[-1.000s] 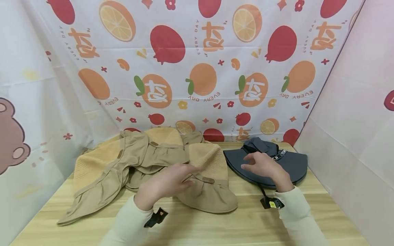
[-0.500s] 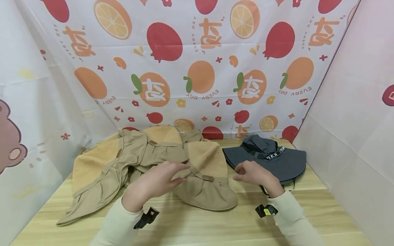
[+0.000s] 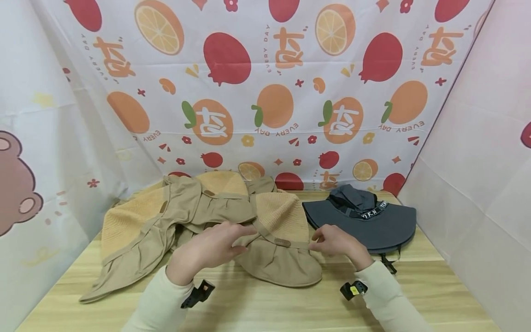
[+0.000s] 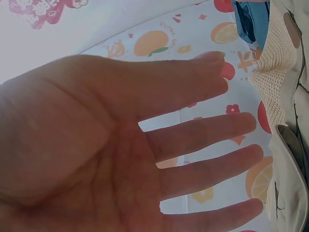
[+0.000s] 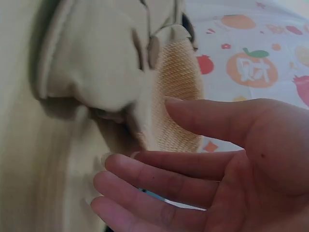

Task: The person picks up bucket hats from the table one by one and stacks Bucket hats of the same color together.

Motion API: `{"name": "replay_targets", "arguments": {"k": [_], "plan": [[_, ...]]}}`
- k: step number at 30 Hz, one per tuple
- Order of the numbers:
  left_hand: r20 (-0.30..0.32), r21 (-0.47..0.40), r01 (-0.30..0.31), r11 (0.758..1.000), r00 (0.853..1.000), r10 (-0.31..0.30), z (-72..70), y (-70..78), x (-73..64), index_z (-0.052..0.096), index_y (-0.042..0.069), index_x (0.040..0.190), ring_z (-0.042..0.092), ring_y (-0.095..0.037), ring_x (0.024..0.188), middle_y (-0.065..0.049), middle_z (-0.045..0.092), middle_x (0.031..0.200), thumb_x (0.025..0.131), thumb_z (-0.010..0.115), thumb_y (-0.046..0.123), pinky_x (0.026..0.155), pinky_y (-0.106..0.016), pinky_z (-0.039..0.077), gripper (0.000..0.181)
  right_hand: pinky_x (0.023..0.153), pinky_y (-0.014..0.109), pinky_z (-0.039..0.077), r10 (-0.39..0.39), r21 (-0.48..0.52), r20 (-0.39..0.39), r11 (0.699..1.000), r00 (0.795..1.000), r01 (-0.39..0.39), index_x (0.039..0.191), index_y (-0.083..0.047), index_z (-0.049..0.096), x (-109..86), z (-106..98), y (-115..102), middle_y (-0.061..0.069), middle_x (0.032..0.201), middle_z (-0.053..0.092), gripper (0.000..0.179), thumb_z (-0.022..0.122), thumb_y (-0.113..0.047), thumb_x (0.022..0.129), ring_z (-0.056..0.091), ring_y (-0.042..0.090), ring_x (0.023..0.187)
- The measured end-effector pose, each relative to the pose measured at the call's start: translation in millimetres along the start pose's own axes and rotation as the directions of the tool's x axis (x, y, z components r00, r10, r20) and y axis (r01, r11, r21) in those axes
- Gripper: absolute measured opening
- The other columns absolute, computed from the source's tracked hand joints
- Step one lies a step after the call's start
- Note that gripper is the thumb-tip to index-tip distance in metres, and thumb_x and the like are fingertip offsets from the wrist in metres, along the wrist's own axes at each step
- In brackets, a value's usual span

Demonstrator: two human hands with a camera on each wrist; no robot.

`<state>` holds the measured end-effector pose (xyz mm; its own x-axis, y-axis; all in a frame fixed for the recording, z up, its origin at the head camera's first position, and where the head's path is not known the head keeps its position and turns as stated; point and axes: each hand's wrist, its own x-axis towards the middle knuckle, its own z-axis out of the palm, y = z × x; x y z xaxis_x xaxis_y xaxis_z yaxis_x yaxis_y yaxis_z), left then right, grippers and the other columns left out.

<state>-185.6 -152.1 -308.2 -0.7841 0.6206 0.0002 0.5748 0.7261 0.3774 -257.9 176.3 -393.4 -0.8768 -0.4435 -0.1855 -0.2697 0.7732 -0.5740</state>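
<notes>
A sun hat with a straw-coloured knit crown and khaki brim (image 3: 282, 265) lies between my hands in the head view. My left hand (image 3: 207, 251) hovers at its left side, holding nothing. In the left wrist view, that hand's fingers (image 4: 203, 135) are spread and straight. By the hat's right edge is my right hand (image 3: 338, 242), with thumb and fingers apart. The right wrist view puts the same hand (image 5: 212, 169) close to the woven crown (image 5: 176, 92), with nothing in its grasp; whether the fingertips touch the hat I cannot tell.
Two more straw-and-khaki hats (image 3: 132, 221) lie overlapping at the left and back. A dark blue-grey wide-brimmed hat (image 3: 373, 230) with a strap sits at the right. Fruit-print cloth (image 3: 265, 152) stands behind the wooden table (image 3: 265, 309), with pale cloth walls on both sides.
My right hand has moved left and down, from over the dark hat to the right edge of the middle straw hat. My left hand has shifted slightly left and back.
</notes>
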Motion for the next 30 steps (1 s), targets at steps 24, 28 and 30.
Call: {"name": "replay_targets", "arguments": {"k": [24, 28, 30], "plan": [[-0.005, 0.038, 0.064, 0.997, 0.998, -0.064, -1.8, -1.9, -0.8, 0.064, 0.005, 0.139, 0.069, -0.031, 0.12, -0.012, 0.069, 0.137, 0.093, 0.072, 0.001, 0.102, -0.049, 0.055, 0.047, 0.065, 0.025, 0.047, 0.0, 0.219, -0.114, 0.975, 0.993, 0.026, 0.085, -0.005, 0.058, 9.3, 7, -8, -0.005, 0.066, 0.061, 0.03, 0.087, -0.011, 0.081, 0.059, 0.007, 0.062], [-0.007, 0.039, 0.052, 0.998, 0.999, -0.051, -2.9, -1.6, -1.5, 0.063, 0.004, 0.139, 0.07, -0.028, 0.118, -0.012, 0.069, 0.137, 0.093, 0.071, 0.001, 0.101, -0.048, 0.056, 0.047, 0.06, 0.024, 0.048, -0.017, 0.25, -0.09, 0.967, 0.996, 0.04, 0.072, -0.009, 0.049, 5.0, 0, -10, -0.006, 0.058, 0.042, 0.037, 0.084, -0.007, 0.084, 0.056, 0.007, 0.056], [-0.012, 0.043, 0.048, 0.998, 0.999, -0.047, -3.5, -1.4, -2.2, 0.063, 0.004, 0.139, 0.07, -0.027, 0.116, -0.012, 0.069, 0.137, 0.093, 0.071, 0.001, 0.1, -0.047, 0.056, 0.047, 0.058, 0.025, 0.052, -0.023, 0.27, -0.082, 0.962, 0.996, 0.045, 0.069, -0.01, 0.046, 3.1, -4, -10, -0.006, 0.057, 0.04, 0.04, 0.082, -0.004, 0.085, 0.06, 0.008, 0.055]]}}
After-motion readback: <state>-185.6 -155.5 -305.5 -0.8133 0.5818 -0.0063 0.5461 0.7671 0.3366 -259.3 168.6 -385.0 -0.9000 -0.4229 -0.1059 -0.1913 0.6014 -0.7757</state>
